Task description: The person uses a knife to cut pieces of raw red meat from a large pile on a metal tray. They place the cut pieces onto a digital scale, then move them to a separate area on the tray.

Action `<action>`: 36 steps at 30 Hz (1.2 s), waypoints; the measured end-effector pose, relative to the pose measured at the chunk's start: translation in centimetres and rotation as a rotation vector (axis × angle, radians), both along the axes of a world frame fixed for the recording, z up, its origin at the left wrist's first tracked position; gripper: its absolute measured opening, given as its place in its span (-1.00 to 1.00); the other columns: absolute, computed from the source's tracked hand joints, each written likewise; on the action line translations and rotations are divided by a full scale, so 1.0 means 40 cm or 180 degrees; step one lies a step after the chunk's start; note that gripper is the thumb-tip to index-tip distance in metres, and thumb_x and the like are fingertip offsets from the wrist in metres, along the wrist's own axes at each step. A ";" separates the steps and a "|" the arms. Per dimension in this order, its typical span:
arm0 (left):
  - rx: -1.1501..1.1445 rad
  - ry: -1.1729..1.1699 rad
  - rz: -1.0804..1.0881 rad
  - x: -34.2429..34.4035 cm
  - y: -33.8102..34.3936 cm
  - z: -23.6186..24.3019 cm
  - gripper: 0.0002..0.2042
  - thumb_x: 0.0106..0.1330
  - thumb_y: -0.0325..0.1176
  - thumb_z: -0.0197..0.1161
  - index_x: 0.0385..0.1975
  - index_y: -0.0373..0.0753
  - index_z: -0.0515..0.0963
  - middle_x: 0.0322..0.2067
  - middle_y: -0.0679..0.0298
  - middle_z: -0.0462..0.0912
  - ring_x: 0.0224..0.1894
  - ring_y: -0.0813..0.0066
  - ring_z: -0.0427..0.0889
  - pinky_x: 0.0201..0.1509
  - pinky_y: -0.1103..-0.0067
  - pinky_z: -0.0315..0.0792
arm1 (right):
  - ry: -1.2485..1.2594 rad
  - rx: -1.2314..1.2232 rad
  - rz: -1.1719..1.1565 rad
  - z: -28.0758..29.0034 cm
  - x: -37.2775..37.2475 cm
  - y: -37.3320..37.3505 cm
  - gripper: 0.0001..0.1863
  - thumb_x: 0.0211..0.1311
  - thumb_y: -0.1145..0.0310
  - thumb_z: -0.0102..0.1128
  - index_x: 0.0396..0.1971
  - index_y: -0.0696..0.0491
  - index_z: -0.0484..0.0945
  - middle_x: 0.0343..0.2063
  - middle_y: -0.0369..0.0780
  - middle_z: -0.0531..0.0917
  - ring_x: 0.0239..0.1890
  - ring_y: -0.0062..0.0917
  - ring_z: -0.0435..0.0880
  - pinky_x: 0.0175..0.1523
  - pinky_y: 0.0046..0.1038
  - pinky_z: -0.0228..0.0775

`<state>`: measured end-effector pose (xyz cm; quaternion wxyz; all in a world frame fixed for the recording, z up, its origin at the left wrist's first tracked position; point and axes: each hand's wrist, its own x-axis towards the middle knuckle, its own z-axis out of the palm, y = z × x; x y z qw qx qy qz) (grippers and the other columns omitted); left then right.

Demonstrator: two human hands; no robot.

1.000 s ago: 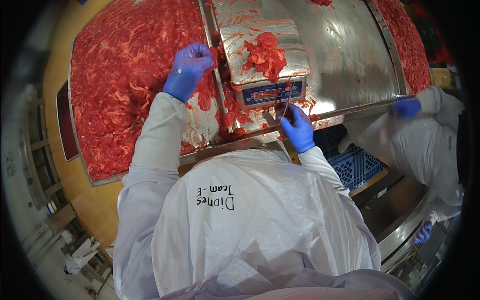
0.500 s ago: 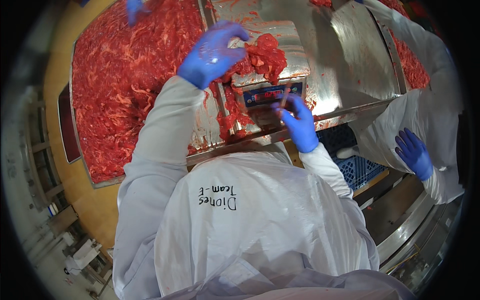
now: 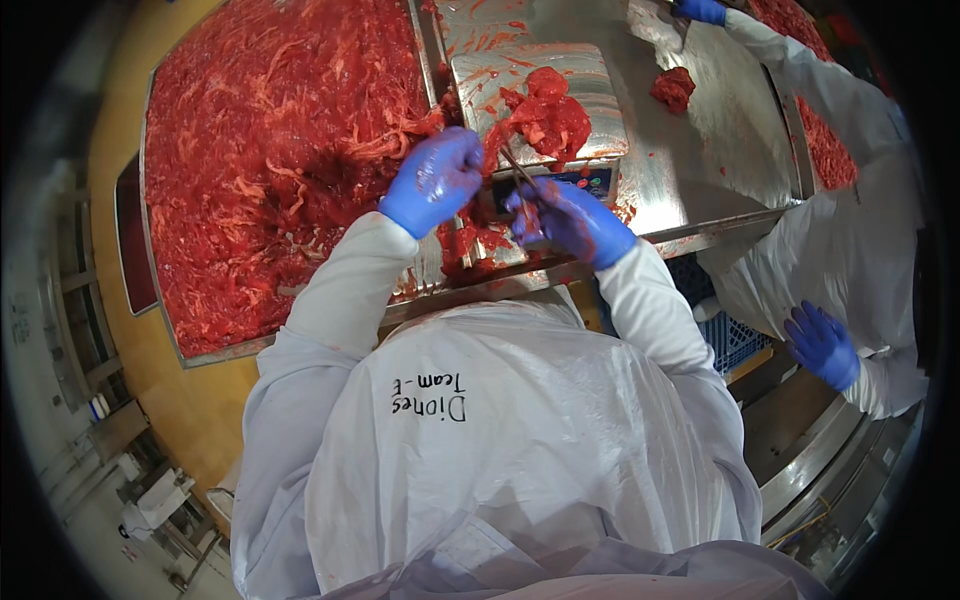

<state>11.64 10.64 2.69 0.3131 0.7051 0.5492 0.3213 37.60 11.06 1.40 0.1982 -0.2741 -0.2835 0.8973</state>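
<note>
A lump of red raw meat (image 3: 555, 125) rests on the metal platform of a weighing scale (image 3: 480, 75). One strip of it stretches left over the platform's edge to my left hand (image 3: 435, 182), whose blue-gloved fingers are closed at the strip's end. My gloved right hand (image 3: 575, 222) is closed round a thin metal tool (image 3: 517, 168) with two narrow prongs, which looks like scissors. The prongs point up and left at the strip. My right hand partly hides the scale's display (image 3: 592, 182).
A large tub (image 3: 215, 357) of raw meat trimmings stands at left. Another lump of meat (image 3: 674, 88) lies on the steel table (image 3: 715, 120). At right, a co-worker's one gloved hand (image 3: 825, 345) hangs low; the other (image 3: 700, 10) is at the far edge. Blue crates (image 3: 735, 340) sit below.
My left hand has moved down and closed. My right hand has shifted left, bringing the tool to the meat. Another lump has appeared on the table; a gloved hand has left the tub's far side.
</note>
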 end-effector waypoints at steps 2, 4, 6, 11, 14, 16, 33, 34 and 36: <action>0.0043 0.0174 -0.0358 0.032 -0.028 0.010 -0.87 0.14 -0.59 0.26 -0.34 -0.30 0.50 -0.39 0.04 0.52 -0.30 0.01 0.58 -0.18 0.27 0.48 | -0.0103 0.0160 -0.0159 0.012 -0.051 0.039 -0.66 0.50 0.16 0.27 0.00 0.15 0.60 -0.28 -0.23 0.68 -0.25 -0.52 0.66 -0.04 -0.39 0.55; -0.0429 0.0359 -0.0495 0.036 -0.053 0.039 -0.88 0.16 -0.57 0.25 -0.33 -0.27 0.53 -0.35 0.03 0.58 -0.25 -0.05 0.62 -0.15 0.23 0.51 | -0.0415 0.0399 -0.0256 0.004 -0.071 0.060 -0.72 0.49 0.24 0.28 -0.05 0.16 0.61 -0.34 -0.24 0.67 -0.31 -0.55 0.62 -0.08 -0.40 0.53; -0.0687 0.0363 -0.0763 0.014 -0.073 0.042 -0.89 0.13 -0.57 0.23 -0.35 -0.27 0.53 -0.35 -0.02 0.61 -0.23 -0.13 0.62 -0.17 0.18 0.51 | -0.0089 0.0332 -0.0412 0.003 -0.069 0.069 -0.77 0.48 0.29 0.28 -0.09 0.15 0.62 -0.36 -0.25 0.67 -0.36 -0.56 0.58 -0.04 -0.40 0.53; -0.0860 -0.0877 0.0617 -0.202 -0.087 -0.063 -0.85 0.21 -0.51 0.32 -0.23 -0.26 0.60 -0.39 0.22 0.62 -0.27 0.24 0.66 -0.15 0.34 0.55 | -0.0173 0.0407 0.0144 0.066 0.030 0.005 -0.56 0.38 0.15 0.40 0.04 0.17 0.59 -0.22 -0.17 0.70 -0.18 -0.44 0.70 0.16 -0.29 0.54; -0.0456 0.0527 0.1532 -0.348 -0.103 0.015 -0.71 0.22 -0.47 0.34 -0.04 -0.27 0.65 -0.09 0.10 0.64 -0.08 0.23 0.68 0.05 0.41 0.58 | -0.0273 0.0509 0.0352 0.053 0.148 -0.070 -0.57 0.28 0.29 0.43 0.11 0.12 0.61 -0.03 -0.14 0.75 0.06 -0.37 0.75 0.20 -0.29 0.52; 0.0119 0.1674 0.1643 -0.488 -0.143 -0.079 -0.58 0.20 -0.44 0.37 0.10 -0.28 0.64 0.11 0.03 0.59 0.08 0.15 0.66 0.23 0.40 0.53 | -0.0351 0.0740 -0.0215 0.017 0.219 -0.088 -0.65 0.24 0.39 0.42 0.01 0.11 0.63 -0.05 -0.14 0.77 0.03 -0.39 0.75 0.17 -0.35 0.56; 0.0807 -0.0213 0.0310 -0.002 0.041 -0.006 -0.74 0.29 -0.55 0.30 -0.03 -0.24 0.68 0.02 0.06 0.67 0.12 0.15 0.67 0.25 0.37 0.55 | -0.1305 0.2767 -0.0942 0.080 -0.034 0.043 -0.67 0.33 0.37 0.38 0.04 0.10 0.60 -0.08 -0.26 0.73 -0.03 -0.56 0.71 0.17 -0.40 0.55; 0.0935 -0.0090 0.0773 -0.029 0.025 -0.033 -0.71 0.28 -0.58 0.30 -0.01 -0.24 0.67 0.06 0.06 0.65 0.14 0.16 0.66 0.28 0.37 0.53 | -0.1576 0.3324 -0.0298 0.106 -0.065 0.010 -0.62 0.33 0.30 0.39 0.08 0.08 0.59 -0.09 -0.19 0.74 -0.02 -0.40 0.75 0.18 -0.33 0.57; 0.0287 -0.1206 0.1140 -0.079 -0.007 -0.119 -0.64 0.25 -0.58 0.34 0.06 -0.23 0.64 0.15 0.05 0.61 0.18 0.13 0.64 0.32 0.35 0.51 | -0.1301 0.5128 -0.0229 0.046 -0.155 0.000 -0.43 0.33 0.09 0.39 0.25 0.03 0.52 0.02 0.01 0.70 0.05 0.00 0.71 0.24 -0.10 0.54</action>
